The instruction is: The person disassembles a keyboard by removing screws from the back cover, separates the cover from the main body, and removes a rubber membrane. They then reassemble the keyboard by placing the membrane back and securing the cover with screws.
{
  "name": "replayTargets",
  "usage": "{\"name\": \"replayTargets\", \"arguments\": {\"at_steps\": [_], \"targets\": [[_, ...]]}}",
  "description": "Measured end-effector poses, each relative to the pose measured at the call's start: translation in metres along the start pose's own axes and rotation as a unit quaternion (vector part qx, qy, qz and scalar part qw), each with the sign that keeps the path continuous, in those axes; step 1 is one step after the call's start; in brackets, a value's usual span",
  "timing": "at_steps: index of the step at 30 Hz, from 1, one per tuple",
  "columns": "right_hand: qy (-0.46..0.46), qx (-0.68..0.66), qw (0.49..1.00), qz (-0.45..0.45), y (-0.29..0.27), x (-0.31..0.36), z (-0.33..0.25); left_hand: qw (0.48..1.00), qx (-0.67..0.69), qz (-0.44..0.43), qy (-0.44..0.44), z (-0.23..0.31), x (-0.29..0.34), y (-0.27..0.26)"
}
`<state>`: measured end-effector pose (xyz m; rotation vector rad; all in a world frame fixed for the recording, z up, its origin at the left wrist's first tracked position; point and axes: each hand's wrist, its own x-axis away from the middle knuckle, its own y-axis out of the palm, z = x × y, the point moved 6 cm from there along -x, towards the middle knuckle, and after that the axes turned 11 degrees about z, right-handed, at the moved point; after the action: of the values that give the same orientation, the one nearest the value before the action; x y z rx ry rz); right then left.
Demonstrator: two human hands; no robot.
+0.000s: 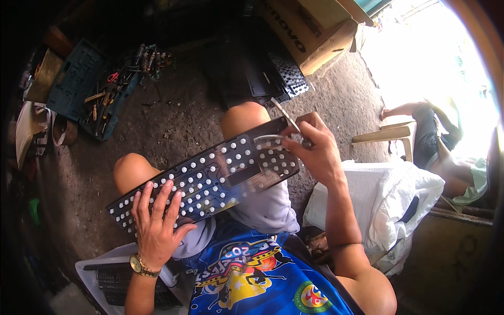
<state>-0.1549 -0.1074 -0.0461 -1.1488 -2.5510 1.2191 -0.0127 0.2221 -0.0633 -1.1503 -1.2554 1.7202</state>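
Across my knees lies an opened-up keyboard (242, 174), a black frame with rows of white rubber domes and a translucent circuit sheet, tilted up toward the right. My left hand (160, 223) rests on its left part, fingers stretched out and spread over the domes, thumb near the close edge. Above the keyboard's far right end, my right hand (313, 142) is closed around a pair of scissors (271, 138). The scissor blades stand apart, pointing left and away from me; one passes over the white domes. Whether a blade touches the sheet, I cannot tell.
A teal tool case (79, 84) with pliers and screwdrivers lies open at far left. More keyboard parts (286, 79) sit before a cardboard box (315, 31). White sacks (367, 194) are at my right, a keyboard-holding bin (86, 278) at my left. A person (436, 136) is at far right.
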Motion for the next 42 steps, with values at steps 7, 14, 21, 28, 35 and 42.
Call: {"name": "replayTargets", "arguments": {"at_steps": [7,14,21,28,35,42], "targets": [[0.103,-0.151,0.982,-0.036,-0.011,0.006,-0.025,0.992,0.076,0.105,0.002,0.039,-0.022,-0.026],[0.177,-0.330,0.927,-0.027,0.027,0.001,-0.041,0.925,0.323,0.163,-0.119,0.111,-0.093,0.004],[0.284,-0.383,0.877,-0.055,0.027,0.012,-0.016,0.783,0.532,0.138,-0.292,0.068,-0.090,0.040],[0.304,-0.356,0.880,-0.078,0.021,0.034,-0.005,0.698,0.618,0.125,-0.341,0.064,-0.086,0.055],[0.093,-0.109,0.989,0.023,0.010,0.047,-0.011,0.716,0.580,0.170,-0.350,0.054,-0.083,0.050],[0.029,0.104,0.989,0.101,-0.002,0.042,-0.031,0.721,0.532,0.271,-0.354,0.026,-0.077,0.028]]}}
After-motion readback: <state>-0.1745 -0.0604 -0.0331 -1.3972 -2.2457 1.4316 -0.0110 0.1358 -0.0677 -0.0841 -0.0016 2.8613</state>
